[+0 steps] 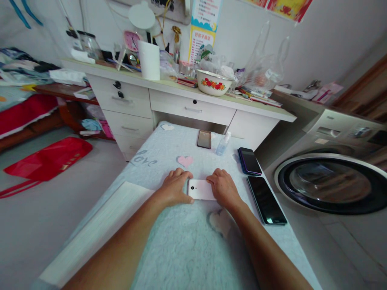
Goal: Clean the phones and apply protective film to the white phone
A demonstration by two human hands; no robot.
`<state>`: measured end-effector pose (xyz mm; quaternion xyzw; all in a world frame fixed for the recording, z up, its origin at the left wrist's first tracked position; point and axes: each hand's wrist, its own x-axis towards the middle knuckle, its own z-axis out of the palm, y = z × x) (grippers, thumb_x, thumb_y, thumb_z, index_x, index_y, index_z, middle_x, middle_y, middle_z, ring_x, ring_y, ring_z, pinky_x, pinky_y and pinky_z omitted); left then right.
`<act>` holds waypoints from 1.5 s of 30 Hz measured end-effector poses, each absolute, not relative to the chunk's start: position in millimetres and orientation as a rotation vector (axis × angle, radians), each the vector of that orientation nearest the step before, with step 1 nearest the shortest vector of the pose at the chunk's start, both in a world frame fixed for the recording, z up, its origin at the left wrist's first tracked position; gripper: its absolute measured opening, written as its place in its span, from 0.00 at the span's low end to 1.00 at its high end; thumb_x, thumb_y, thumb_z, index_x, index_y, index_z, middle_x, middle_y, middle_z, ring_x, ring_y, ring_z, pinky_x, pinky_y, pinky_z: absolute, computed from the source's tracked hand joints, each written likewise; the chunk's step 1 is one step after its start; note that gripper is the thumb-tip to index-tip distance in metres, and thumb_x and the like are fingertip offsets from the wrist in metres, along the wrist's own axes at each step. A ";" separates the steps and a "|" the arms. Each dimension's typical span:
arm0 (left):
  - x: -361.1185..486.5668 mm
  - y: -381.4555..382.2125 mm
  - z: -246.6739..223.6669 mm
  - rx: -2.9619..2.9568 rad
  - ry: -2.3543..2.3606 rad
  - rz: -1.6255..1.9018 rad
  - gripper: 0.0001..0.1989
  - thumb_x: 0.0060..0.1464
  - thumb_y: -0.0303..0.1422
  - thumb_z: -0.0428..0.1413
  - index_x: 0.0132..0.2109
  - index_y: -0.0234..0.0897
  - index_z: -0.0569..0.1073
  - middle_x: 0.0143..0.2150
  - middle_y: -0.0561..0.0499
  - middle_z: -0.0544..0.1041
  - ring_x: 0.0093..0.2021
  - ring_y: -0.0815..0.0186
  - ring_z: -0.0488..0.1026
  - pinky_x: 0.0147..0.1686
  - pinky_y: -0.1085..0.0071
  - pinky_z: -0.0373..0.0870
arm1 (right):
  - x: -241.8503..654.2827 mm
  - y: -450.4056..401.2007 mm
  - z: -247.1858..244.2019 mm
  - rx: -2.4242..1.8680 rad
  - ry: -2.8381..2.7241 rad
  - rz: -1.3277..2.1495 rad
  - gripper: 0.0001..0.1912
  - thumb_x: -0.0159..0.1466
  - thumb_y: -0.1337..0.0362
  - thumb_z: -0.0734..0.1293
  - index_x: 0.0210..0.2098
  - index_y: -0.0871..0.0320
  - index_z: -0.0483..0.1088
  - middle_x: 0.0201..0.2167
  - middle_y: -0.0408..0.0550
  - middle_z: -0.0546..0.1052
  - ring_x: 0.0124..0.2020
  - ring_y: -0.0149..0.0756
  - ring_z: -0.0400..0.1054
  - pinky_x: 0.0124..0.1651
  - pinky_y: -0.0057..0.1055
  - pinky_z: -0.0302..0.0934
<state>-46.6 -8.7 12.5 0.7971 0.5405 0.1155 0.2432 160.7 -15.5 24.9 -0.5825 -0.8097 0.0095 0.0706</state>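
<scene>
A white smartphone (201, 189) lies back side up on the pale blue cloth of the table (175, 241), its dark camera lens near the left end. My left hand (175, 186) grips that left end, thumb at the near corner and forefinger at the far corner. Over the right end, my right hand (224, 187) has its fingers curled on the phone and hides that part. Beyond them are a phone case (204, 139) and a clear spray bottle (223, 143). To the right lie a dark smartphone (250, 161) and a larger black tablet-like device (266, 200).
A pale flat strip (99, 229) lies along the table's left side. Behind stands a white desk (193, 108) bearing a flowered bowl (214, 82) and a paper roll (149, 60). A washing machine (329, 139) is at right; a red bag (48, 161) lies on the floor at left.
</scene>
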 end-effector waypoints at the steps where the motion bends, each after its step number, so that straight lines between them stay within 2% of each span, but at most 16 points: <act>1: -46.5 -8.5 12.2 2.180 1.474 0.317 0.35 0.31 0.42 0.65 0.51 0.45 0.66 0.50 0.48 0.65 0.53 0.52 0.62 0.52 0.61 0.62 | 163.6 -16.9 24.8 -1.760 -2.431 0.022 0.15 0.68 0.66 0.58 0.37 0.54 0.77 0.35 0.50 0.70 0.38 0.38 0.60 0.42 0.33 0.51; 9: -45.6 -9.1 12.6 2.191 1.478 0.328 0.34 0.31 0.42 0.65 0.49 0.45 0.67 0.50 0.48 0.65 0.52 0.52 0.62 0.51 0.61 0.62 | 145.7 -24.2 15.3 -1.675 -2.393 0.018 0.14 0.67 0.69 0.58 0.40 0.54 0.76 0.36 0.50 0.70 0.39 0.38 0.59 0.43 0.33 0.51; 22: -46.1 -8.0 10.9 2.207 1.474 0.341 0.35 0.31 0.43 0.66 0.50 0.44 0.68 0.50 0.48 0.66 0.52 0.53 0.63 0.51 0.61 0.63 | 123.6 -26.9 13.9 -1.296 -2.502 0.204 0.12 0.67 0.67 0.60 0.41 0.53 0.76 0.37 0.47 0.72 0.38 0.35 0.59 0.44 0.30 0.52; 28: -45.8 -7.9 12.6 2.196 1.479 0.328 0.35 0.31 0.43 0.66 0.50 0.44 0.67 0.50 0.48 0.66 0.52 0.52 0.63 0.52 0.61 0.62 | 141.0 -29.9 14.3 -1.364 -2.483 0.189 0.14 0.67 0.69 0.60 0.44 0.52 0.76 0.38 0.48 0.72 0.39 0.35 0.60 0.44 0.31 0.52; 34: -46.2 -7.6 11.0 2.209 1.473 0.339 0.34 0.32 0.43 0.65 0.50 0.44 0.67 0.49 0.48 0.66 0.52 0.53 0.63 0.51 0.61 0.62 | 136.8 -30.9 9.6 -1.379 -2.449 0.156 0.12 0.67 0.68 0.60 0.42 0.54 0.75 0.38 0.48 0.71 0.38 0.35 0.59 0.43 0.31 0.52; 39: -46.2 -7.6 10.4 2.212 1.476 0.325 0.34 0.33 0.44 0.65 0.50 0.44 0.67 0.50 0.47 0.66 0.52 0.52 0.62 0.51 0.61 0.63 | 127.6 -26.4 6.4 -1.364 -2.454 0.115 0.12 0.67 0.68 0.60 0.43 0.52 0.74 0.38 0.46 0.70 0.38 0.35 0.58 0.44 0.30 0.51; 45: -47.0 -6.7 9.4 2.224 1.464 0.326 0.33 0.33 0.43 0.65 0.49 0.45 0.67 0.49 0.49 0.66 0.52 0.53 0.63 0.51 0.62 0.62 | 140.5 -26.2 12.6 -1.562 -2.414 0.046 0.14 0.67 0.69 0.58 0.43 0.52 0.75 0.37 0.48 0.70 0.39 0.37 0.58 0.43 0.32 0.51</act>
